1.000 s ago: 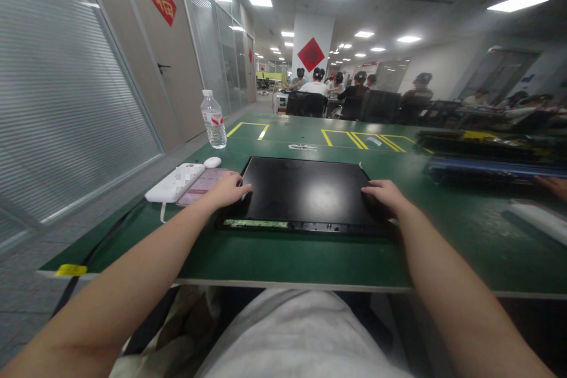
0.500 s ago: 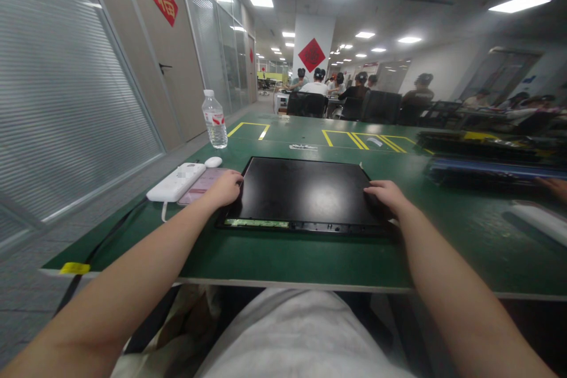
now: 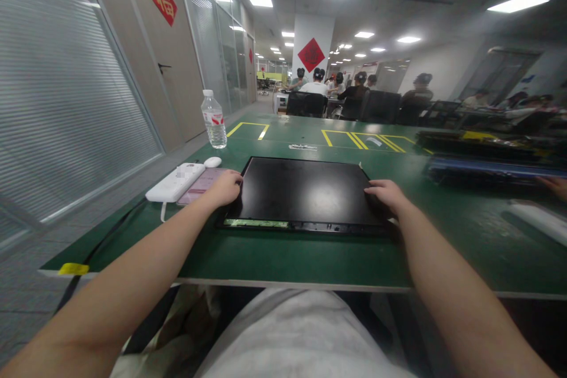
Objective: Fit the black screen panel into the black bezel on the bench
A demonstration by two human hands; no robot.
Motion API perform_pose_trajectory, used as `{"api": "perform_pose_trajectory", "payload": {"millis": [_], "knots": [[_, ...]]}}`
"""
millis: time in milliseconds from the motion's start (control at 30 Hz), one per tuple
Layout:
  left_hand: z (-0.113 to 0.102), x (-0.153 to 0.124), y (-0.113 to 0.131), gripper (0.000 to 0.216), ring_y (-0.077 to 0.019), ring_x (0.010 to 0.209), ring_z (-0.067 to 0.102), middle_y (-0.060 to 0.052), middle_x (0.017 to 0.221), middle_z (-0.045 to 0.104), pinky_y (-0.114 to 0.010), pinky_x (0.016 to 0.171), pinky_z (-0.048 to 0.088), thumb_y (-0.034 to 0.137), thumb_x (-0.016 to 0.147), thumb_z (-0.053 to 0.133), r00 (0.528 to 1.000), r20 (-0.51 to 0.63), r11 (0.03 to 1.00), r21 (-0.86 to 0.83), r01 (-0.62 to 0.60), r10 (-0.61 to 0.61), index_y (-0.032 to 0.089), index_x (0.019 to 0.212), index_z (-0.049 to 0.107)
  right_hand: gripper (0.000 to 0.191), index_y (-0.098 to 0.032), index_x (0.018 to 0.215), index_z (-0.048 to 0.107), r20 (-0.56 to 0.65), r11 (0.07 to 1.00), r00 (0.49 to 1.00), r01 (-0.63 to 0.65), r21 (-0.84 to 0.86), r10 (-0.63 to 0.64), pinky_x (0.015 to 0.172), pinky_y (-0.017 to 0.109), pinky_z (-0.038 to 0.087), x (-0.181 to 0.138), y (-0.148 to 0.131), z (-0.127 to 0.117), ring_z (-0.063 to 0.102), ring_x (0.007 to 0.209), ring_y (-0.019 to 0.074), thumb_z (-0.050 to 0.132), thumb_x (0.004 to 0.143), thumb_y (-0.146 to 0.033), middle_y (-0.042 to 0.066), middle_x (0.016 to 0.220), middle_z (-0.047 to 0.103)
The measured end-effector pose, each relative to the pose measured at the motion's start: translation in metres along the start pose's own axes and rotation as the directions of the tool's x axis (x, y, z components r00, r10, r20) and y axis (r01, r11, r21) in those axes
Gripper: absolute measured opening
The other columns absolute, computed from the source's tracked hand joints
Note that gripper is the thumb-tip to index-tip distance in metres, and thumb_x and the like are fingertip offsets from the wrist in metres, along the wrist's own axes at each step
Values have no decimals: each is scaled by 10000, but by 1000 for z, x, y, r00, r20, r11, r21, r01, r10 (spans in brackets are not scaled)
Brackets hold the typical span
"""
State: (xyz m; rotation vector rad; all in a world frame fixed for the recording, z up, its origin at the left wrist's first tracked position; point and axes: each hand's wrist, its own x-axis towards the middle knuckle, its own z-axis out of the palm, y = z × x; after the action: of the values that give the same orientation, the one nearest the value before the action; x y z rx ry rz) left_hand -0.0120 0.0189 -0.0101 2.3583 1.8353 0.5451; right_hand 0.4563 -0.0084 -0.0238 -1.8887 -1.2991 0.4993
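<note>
A black flat display panel point(image 3: 305, 192) lies on the green table in front of me, its dark face up. Along its near edge runs a strip with a green circuit board point(image 3: 257, 223) on the left part. My left hand point(image 3: 227, 188) is closed on the panel's left edge, fingers curled at the rim. On the opposite side, my right hand point(image 3: 386, 194) grips the right edge, with fingertips over the frame. Parts of the fingers of both hands are hidden beside or under the panel.
A water bottle point(image 3: 215, 120) stands at the left, behind a white power bank-like box point(image 3: 176, 182), a pinkish flat item point(image 3: 199, 186) and a small white case point(image 3: 213, 162). Yellow tape marks the far table. Dark and blue panels point(image 3: 491, 171) lie right, near another person's hand point(image 3: 553, 186).
</note>
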Motion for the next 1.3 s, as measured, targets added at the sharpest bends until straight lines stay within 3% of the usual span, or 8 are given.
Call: {"api": "perform_pose_trajectory", "payload": {"millis": [167, 333, 433, 633, 800, 967, 1133, 1300], "knots": [[-1, -1, -1, 496, -321, 1194, 650, -136, 1260, 726, -368, 1091, 470, 186, 693, 499, 1000, 12, 999, -52, 11, -11, 159, 1089, 795, 380, -202, 1092, 795, 33, 996, 995, 92, -20, -91, 996, 341, 500, 0, -7, 3, 675, 1134, 255, 748, 715, -195, 95, 1186, 748], [-1, -3, 1, 453, -333, 1218, 630, -129, 1268, 718, -394, 1113, 448, 235, 743, 540, 1000, 7, 999, -37, 13, -13, 187, 1126, 776, 422, -195, 1158, 773, -32, 999, 999, -34, -29, 33, 875, 322, 548, 7, 3, 2, 710, 984, 234, 719, 739, -209, 104, 1151, 754], [-1, -5, 2, 481, -339, 1249, 604, -156, 1322, 672, -410, 1133, 425, 312, 790, 560, 1000, 22, 999, -32, -8, 9, 164, 1211, 739, 392, -195, 1109, 789, -71, 994, 997, -37, -100, 30, 836, 319, 556, 13, 9, -2, 716, 932, 237, 715, 725, -214, 96, 1050, 773], [-6, -11, 2, 691, -358, 1355, 504, -171, 1454, 522, -449, 1168, 382, 571, 775, 628, 985, 50, 987, -29, -161, 162, 161, 1329, 670, 200, -204, 893, 817, 26, 966, 999, -13, -259, 20, 816, 332, 558, 14, 8, -10, 725, 865, 250, 727, 715, -204, 80, 903, 783], [-13, -13, 1, 760, -362, 1347, 509, -170, 1444, 532, -445, 1157, 391, 685, 731, 659, 959, 121, 966, -66, -249, 255, 178, 1296, 682, 136, -208, 823, 822, 72, 930, 997, 3, -368, 25, 815, 339, 557, 13, 5, -17, 735, 865, 265, 705, 752, -211, 91, 883, 784], [-20, -15, 1, 801, -353, 1309, 545, -152, 1442, 552, -416, 1126, 424, 707, 689, 685, 967, 154, 978, -79, -194, 204, 201, 1309, 679, 115, -225, 785, 826, 70, 901, 997, 0, -434, 34, 795, 339, 563, 15, 5, -21, 740, 884, 278, 728, 725, -236, 86, 880, 788], [-26, -17, 0, 821, -356, 1317, 543, -147, 1456, 555, -414, 1114, 432, 711, 672, 704, 949, 199, 969, -88, -232, 246, 213, 1325, 678, 43, -237, 700, 802, 59, 890, 996, -32, -454, 66, 754, 347, 571, 12, 2, -23, 738, 815, 277, 766, 708, -260, 84, 805, 774], [-31, -20, 0, 809, -350, 1346, 528, -139, 1486, 542, -398, 1130, 416, 681, 685, 728, 927, 255, 961, -69, -267, 276, 231, 1354, 668, 73, -233, 753, 815, 88, 890, 993, -30, -456, 79, 806, 363, 570, 10, 0, -22, 741, 859, 281, 760, 711, -255, 85, 867, 783]]}}
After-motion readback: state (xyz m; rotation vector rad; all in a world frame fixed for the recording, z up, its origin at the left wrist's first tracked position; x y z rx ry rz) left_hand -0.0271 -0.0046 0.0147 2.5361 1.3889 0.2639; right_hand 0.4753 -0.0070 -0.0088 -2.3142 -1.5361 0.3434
